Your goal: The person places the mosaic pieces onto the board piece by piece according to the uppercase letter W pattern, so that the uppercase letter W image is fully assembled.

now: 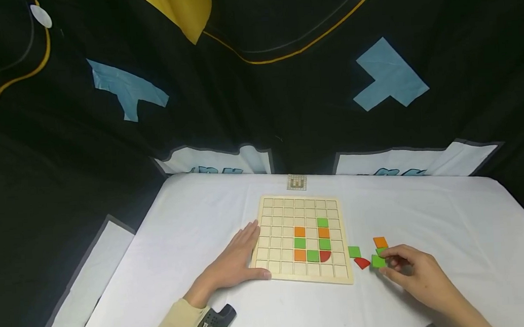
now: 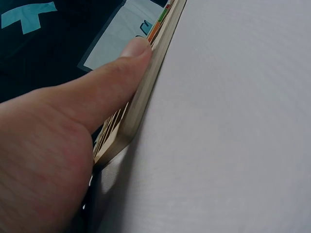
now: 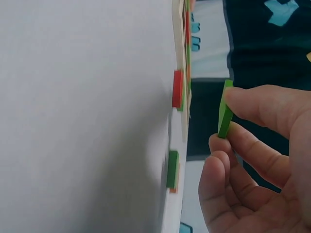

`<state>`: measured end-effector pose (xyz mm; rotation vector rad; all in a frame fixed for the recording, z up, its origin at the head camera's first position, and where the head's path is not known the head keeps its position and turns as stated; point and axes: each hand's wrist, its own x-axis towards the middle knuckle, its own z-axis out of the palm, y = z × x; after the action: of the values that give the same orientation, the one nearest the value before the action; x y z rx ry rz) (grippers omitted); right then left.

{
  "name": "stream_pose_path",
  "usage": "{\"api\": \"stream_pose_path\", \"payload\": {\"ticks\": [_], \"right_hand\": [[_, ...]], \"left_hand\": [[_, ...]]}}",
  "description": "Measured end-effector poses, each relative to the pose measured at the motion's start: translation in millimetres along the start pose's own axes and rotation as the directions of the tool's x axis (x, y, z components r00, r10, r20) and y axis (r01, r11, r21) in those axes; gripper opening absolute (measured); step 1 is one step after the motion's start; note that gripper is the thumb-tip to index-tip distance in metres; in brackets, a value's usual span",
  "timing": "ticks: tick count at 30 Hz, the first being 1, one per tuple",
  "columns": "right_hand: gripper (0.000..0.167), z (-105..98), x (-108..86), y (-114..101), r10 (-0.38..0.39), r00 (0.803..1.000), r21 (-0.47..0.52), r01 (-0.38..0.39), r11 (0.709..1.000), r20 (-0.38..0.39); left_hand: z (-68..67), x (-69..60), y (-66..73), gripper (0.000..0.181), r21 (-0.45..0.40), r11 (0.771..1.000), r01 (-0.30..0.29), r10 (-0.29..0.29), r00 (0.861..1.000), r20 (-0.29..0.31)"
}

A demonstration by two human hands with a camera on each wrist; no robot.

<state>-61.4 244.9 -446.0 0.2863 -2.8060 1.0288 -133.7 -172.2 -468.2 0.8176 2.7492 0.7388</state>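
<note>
Green tile is pinched by right hand, right of board; its left edge is touched by spread left hand — carrying, seemingly; steadiness needed.

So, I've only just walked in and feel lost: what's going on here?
A person's right grip pinches a green tile above the white table, to the right of a wooden grid board. Their left grip rests against the board's left side. Eight coloured pieces sit on the grid, and several loose pieces lie beside it.
</note>
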Motion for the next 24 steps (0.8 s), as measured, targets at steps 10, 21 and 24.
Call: {"api": "stream_pose_path", "payload": {"ticks": [10,21,24], "right_hand": [[0.027,14.6,14.6,-20.7,-0.095,0.995,0.077,0.093,0.993,0.029],[0.026,32.9,28.1,-45.9,-0.124,0.989,0.094,0.116,0.989,0.079],[0.024,38.0,30.8,-52.2,-0.096,0.992,0.1,0.087,0.991,0.086]], "left_hand": [[0.5,1.4,-1.2,0.121,0.0,1.0,-0.009,0.009,1.0,-0.002],[-0.7,-0.7,1.6,0.12,-0.002,1.0,0.003,-0.003,1.0,0.004],[-0.9,-0.5,1.3,0.12,0.01,1.0,0.0,0.0,1.0,0.006]]}}
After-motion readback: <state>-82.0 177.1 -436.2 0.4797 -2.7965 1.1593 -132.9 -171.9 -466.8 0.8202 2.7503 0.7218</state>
